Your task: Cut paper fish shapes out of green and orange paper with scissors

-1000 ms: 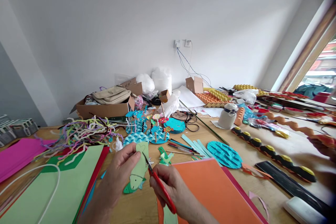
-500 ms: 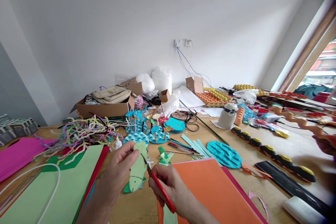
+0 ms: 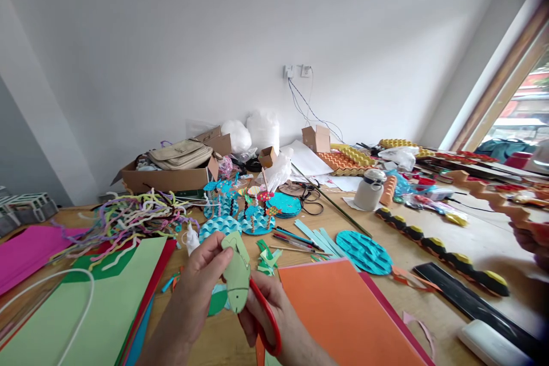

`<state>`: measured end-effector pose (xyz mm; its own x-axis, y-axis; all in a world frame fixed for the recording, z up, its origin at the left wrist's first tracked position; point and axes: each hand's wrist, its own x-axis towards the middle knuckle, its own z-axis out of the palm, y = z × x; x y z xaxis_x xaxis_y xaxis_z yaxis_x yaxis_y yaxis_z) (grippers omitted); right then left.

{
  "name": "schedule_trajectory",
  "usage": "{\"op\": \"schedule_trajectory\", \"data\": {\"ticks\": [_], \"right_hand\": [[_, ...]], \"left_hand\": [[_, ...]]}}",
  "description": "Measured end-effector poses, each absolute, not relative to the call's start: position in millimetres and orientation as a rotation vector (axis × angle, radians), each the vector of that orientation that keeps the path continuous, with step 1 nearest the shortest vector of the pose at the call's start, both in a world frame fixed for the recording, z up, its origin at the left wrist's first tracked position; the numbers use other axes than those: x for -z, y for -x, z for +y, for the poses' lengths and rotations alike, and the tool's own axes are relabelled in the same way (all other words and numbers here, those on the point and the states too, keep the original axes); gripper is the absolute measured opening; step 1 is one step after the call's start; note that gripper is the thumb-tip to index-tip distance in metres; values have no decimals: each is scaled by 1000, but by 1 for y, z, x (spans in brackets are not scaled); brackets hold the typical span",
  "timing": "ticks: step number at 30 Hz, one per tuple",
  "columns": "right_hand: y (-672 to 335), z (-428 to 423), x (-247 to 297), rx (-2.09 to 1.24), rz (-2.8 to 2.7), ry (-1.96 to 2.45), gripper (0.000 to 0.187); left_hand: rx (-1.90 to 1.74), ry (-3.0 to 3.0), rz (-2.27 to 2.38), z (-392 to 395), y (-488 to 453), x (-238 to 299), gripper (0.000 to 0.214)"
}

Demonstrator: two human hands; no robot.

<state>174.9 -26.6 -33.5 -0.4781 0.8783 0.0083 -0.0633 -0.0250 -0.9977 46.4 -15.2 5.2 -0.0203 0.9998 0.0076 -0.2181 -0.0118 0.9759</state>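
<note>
My left hand (image 3: 195,289) pinches the top of a light green paper fish (image 3: 237,274) between thumb and fingers. Pencil lines mark the fish, with an eye dot and a curved line near its lower end. My right hand (image 3: 277,309) is closed around red-handled scissors (image 3: 273,334) at the fish's right side. Their blades are largely hidden behind the paper. Below the fish, a dark green round paper piece (image 3: 218,300) lies on the table. Green paper scraps (image 3: 268,257) are just beyond my right hand.
Orange paper (image 3: 347,309) lies right, light green sheets (image 3: 90,309) left. Pipe cleaners (image 3: 137,220), blue wavy models (image 3: 221,226) and a teal disc (image 3: 363,251) stand farther back. A white jar (image 3: 369,191) is behind. At right another person's hand (image 3: 527,240) holds an orange carton strip (image 3: 489,197).
The fish has turned and shifted right, closer to my right hand. The scissors have dropped lower, their blades now mostly behind the paper, where before they were at the fish's upper right edge.
</note>
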Motion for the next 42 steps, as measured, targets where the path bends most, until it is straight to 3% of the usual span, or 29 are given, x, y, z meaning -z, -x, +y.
{"op": "schedule_trajectory", "data": {"ticks": [17, 42], "right_hand": [[-178, -24, 40, -1651, -1435, 745, 48], [-176, -22, 45, -1614, -1427, 713, 60]], "left_hand": [[-1248, -1143, 1076, -15, -44, -1, 18], [-1256, -1313, 1197, -15, -46, 2, 23]]}}
